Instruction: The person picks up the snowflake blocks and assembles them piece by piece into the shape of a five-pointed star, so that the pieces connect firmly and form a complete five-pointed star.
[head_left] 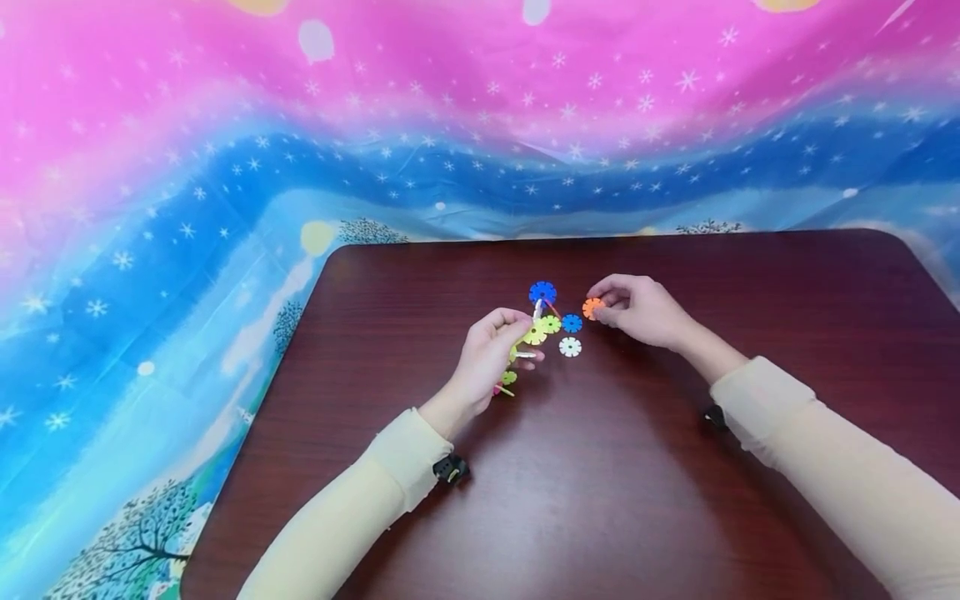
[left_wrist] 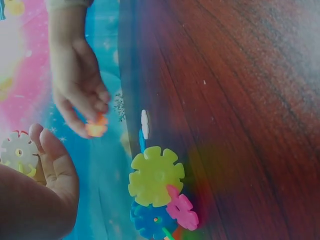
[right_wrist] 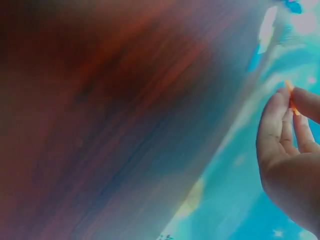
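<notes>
Left fingers (head_left: 504, 317) pinch partly hidden linked discs (head_left: 552, 325); right fingers (head_left: 617, 284) grip an orange disc (head_left: 590, 308)

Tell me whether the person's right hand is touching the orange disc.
Touching. The right wrist view shows it: the right hand pinches the orange disc, seen edge-on, between thumb and fingertips.
</notes>
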